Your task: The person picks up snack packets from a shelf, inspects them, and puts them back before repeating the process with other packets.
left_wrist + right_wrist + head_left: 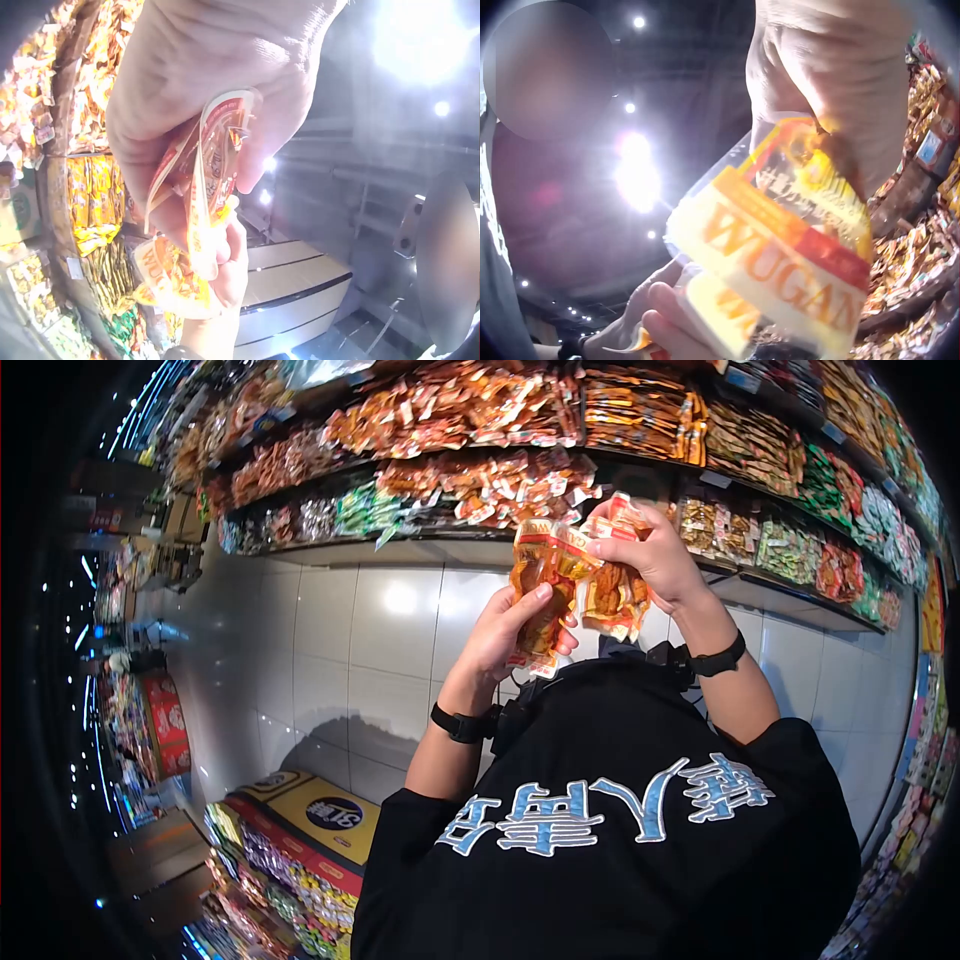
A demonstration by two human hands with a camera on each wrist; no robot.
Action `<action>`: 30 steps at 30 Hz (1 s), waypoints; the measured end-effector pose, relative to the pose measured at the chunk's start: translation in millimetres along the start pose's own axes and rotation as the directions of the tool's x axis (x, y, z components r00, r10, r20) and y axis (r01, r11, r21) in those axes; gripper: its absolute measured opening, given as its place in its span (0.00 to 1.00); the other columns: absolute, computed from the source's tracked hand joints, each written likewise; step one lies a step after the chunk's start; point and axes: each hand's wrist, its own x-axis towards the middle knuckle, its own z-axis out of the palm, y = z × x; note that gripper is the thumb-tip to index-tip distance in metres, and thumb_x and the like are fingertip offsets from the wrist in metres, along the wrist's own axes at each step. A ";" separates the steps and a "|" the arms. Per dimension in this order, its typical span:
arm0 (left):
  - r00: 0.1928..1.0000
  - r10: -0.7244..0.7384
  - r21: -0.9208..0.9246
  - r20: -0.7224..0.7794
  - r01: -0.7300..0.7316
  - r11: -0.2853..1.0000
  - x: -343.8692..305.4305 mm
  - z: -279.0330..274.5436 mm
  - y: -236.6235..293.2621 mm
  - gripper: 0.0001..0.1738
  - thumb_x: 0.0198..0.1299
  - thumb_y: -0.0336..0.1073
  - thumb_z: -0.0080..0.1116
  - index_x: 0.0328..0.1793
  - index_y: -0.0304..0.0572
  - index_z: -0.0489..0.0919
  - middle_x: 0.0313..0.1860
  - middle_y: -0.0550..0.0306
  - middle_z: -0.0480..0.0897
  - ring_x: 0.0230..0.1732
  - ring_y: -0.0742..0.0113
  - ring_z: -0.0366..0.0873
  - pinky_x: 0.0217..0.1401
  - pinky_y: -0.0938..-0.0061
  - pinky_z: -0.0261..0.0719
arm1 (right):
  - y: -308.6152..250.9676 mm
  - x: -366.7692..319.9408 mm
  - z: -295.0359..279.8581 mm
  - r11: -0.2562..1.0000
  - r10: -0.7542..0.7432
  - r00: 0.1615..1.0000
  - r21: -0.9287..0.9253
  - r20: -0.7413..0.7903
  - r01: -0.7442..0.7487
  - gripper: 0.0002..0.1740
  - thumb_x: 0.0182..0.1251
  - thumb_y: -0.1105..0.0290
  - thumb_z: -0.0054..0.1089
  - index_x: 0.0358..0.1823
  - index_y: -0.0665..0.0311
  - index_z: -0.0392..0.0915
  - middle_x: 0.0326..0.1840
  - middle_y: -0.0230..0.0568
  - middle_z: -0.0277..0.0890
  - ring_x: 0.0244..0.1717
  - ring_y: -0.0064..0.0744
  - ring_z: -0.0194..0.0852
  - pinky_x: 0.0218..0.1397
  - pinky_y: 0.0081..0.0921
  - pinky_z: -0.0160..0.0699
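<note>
In the head view my left hand (492, 638) grips a clear snack packet (546, 575) with orange-brown food inside, thumb lying across its front. Right beside it, my right hand (662, 565) pinches a second snack packet (612, 600) near its top. The two packets overlap at their upper edges, in front of the lower shelf. Up close in the left wrist view, the left hand's packet (214, 172) is seen edge-on and bent between thumb and fingers. Large "WUGAN" lettering shows on the right hand's packet (780, 259) in the right wrist view, with the left hand (667, 319) below it.
Curved by the lens, shelves (400, 550) packed with bagged snacks run across the top and right. Pale floor tiles (385, 620) lie below. A yellow-topped display stand (325, 815) with colourful packets is at lower left. A red display (168, 725) stands farther left.
</note>
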 end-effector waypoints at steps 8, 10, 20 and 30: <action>0.977 0.019 -0.196 -0.213 -0.061 0.979 -61.5 -51.5 -18.5 0.27 0.72 0.51 0.45 0.56 0.29 0.74 0.46 0.43 0.83 0.39 0.55 0.86 0.41 0.70 0.88 | 2.2 -40.1 60.0 0.827 -0.529 0.839 -0.145 0.126 0.543 0.18 0.56 0.82 0.65 0.48 0.66 0.74 0.42 0.37 0.78 0.43 0.22 0.78 0.46 0.26 0.80; 0.957 0.029 -0.286 -0.290 -0.115 0.951 -66.2 -56.3 -23.9 0.27 0.72 0.51 0.45 0.56 0.29 0.74 0.48 0.43 0.82 0.41 0.56 0.86 0.43 0.69 0.87 | -5.2 -51.1 78.6 0.486 -0.649 0.563 -0.291 0.511 0.824 0.21 0.48 0.81 0.69 0.46 0.64 0.75 0.41 0.44 0.80 0.40 0.39 0.83 0.43 0.32 0.82; 0.938 0.315 -0.105 -0.147 -0.331 0.938 -97.5 -42.6 -2.4 0.25 0.63 0.33 0.57 0.64 0.27 0.70 0.56 0.41 0.80 0.54 0.51 0.82 0.53 0.60 0.85 | 28.1 -85.1 116.9 0.460 -0.229 0.431 -0.294 0.873 0.838 0.20 0.47 0.74 0.68 0.44 0.64 0.76 0.36 0.39 0.79 0.36 0.41 0.80 0.38 0.32 0.78; 0.922 0.372 -0.054 -0.106 -0.379 0.924 -95.6 -23.0 13.5 0.19 0.63 0.30 0.60 0.58 0.30 0.76 0.48 0.45 0.84 0.49 0.60 0.84 0.54 0.65 0.82 | 0.3 -85.8 101.3 0.981 -0.018 0.981 -0.186 0.194 0.055 0.24 0.59 0.75 0.68 0.56 0.68 0.71 0.44 0.32 0.76 0.46 0.17 0.74 0.52 0.19 0.74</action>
